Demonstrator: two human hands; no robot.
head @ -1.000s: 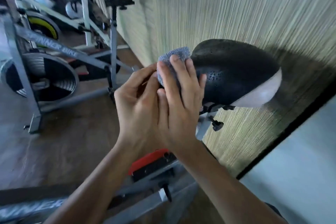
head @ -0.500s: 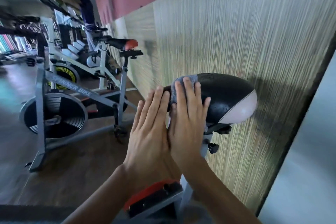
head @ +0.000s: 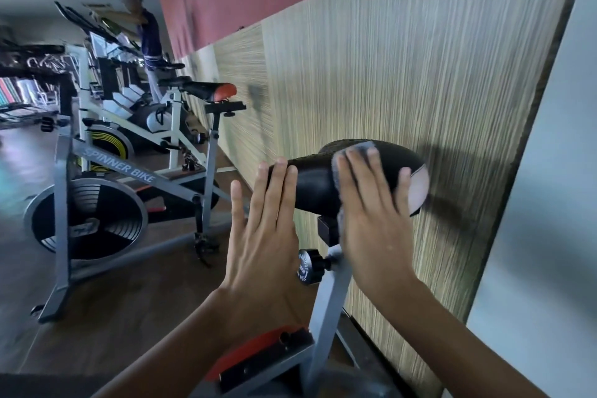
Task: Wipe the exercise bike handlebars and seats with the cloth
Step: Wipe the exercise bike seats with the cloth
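Your right hand [head: 371, 216] presses the cloth [head: 361, 149] flat onto the seat [head: 310, 184]; your left hand [head: 268, 229], fingers straight, touches the seat's nose.

Head view on my feed, wearer's body only | left hand [head: 261, 236]: bare, long slim fingers [head: 236, 207], nails [head: 235, 187] cut short | right hand [head: 371, 223]: bare, same build | left forearm [head: 181, 342], right forearm [head: 452, 339]: bare from wrist to frame edge, lean | I lose finer detail to blur
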